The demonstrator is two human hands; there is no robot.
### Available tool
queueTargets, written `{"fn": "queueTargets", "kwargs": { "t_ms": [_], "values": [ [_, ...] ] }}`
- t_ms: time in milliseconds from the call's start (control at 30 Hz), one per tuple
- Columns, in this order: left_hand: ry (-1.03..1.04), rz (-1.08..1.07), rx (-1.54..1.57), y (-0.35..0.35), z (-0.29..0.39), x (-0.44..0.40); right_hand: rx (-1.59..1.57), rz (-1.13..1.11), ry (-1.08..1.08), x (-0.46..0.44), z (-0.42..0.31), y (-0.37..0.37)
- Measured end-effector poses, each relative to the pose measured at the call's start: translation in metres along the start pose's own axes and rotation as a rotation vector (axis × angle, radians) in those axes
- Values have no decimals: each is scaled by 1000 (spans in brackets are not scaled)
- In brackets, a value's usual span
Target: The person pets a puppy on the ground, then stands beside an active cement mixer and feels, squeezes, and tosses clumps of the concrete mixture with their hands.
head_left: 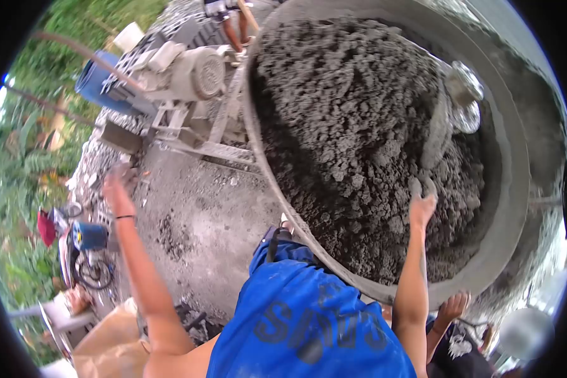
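My right hand (422, 201) reaches over the rim into a large round mixer drum (515, 189). Its fingers are apart, at the surface of the dark grey, crumbly mortar mix (346, 107), with nothing visible between them. Just beyond the fingertips a mix-coated paddle (437, 135) slants up toward a shiny metal-wrapped fitting (465, 94). My left hand (118, 189), out to the left above the ground, is blurred and greyish at the fingers. A dark band circles that wrist. I cannot make out whether it holds anything.
Left of the drum stands a dusty motor (201, 72) on a metal frame (217, 148). Farther left are a concrete block (121, 137), a blue barrel (97, 82) and a motorcycle (94, 268). A person's hand (453, 307) touches the drum's near rim; another person's legs (233, 31) show behind.
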State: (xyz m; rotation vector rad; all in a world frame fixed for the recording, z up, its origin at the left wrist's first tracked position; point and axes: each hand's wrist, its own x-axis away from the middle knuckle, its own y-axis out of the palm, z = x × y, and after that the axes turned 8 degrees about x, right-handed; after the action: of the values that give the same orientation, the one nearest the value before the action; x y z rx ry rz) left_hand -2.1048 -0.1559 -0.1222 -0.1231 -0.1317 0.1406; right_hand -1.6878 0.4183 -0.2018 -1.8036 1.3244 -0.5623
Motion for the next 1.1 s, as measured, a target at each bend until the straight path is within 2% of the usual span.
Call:
{"fn": "queueTargets", "kwargs": {
  "t_ms": [33, 100, 167, 200, 233, 300, 367, 400, 433, 467, 500, 567, 633, 700, 767, 833, 867, 900, 933, 967, 1033, 1067, 1100],
  "values": [
    [-15, -116, -75, 44, -4, 5, 109, 58, -1, 2, -5, 7],
    [399, -393, -446, 124, -13, 14, 147, 58, 26, 6, -25, 9],
    [456, -649, -389, 192, -4, 28, 124, 66, 99, 4, -48, 13],
    [506, -717, -362, 223, 5, 33, 98, -22, 163, 2, -60, 15],
    [555, -781, -336, 250, 9, 33, 43, -88, 102, -3, -63, 21],
    [747, -864, -349, 296, 4, 22, 235, -39, -130, -13, -57, 47],
    [866, -895, -465, 328, 14, 30, 194, -66, -49, -25, -55, 55],
    [858, -951, -514, 344, 13, 34, 138, -115, 9, -32, -52, 65],
    [849, -998, -569, 356, 7, 42, 340, -47, 7, -37, -36, 71],
    [732, -1089, -595, 367, -9, 50, 408, -104, 110, -43, -34, 65],
    [605, -1178, -614, 377, -24, 56, 447, -45, 38, -46, -13, 66],
    [546, -1182, -525, 380, -31, 72, 492, 24, -71, -55, 37, 69],
    [523, -1197, -464, 375, -30, 86, 573, 74, 63, -55, 42, 61],
    [488, -1226, -419, 373, -35, 95, 507, 56, 141, -56, 41, 43],
    [433, -1280, -418, 371, -35, 99, 563, 108, 126, -63, 77, 35],
    [328, -1329, -456, 375, -54, 100, 537, 64, 115, -68, 92, 15],
    [240, -1367, -512, 376, -55, 103, 750, -22, -61, -85, 175, 14],
    [269, -1427, -564, 377, -69, 103, 951, -72, -258, -102, 254, 13],
    [289, -1472, -661, 380, -91, 102, 350, -48, -131, -104, 278, 16],
    [311, -1514, -757, 383, -108, 101, 354, -48, -134, -110, 290, 3],
    [232, -1649, -755, 379, -108, 104, -122, -324, -47, -124, 307, -17],
    [189, -1637, -777, 374, -103, 112, -355, -458, 22, -130, 314, -24],
    [237, -1668, -865, 370, -102, 117, -373, -483, 128, -120, 295, -43]
  ]
}}
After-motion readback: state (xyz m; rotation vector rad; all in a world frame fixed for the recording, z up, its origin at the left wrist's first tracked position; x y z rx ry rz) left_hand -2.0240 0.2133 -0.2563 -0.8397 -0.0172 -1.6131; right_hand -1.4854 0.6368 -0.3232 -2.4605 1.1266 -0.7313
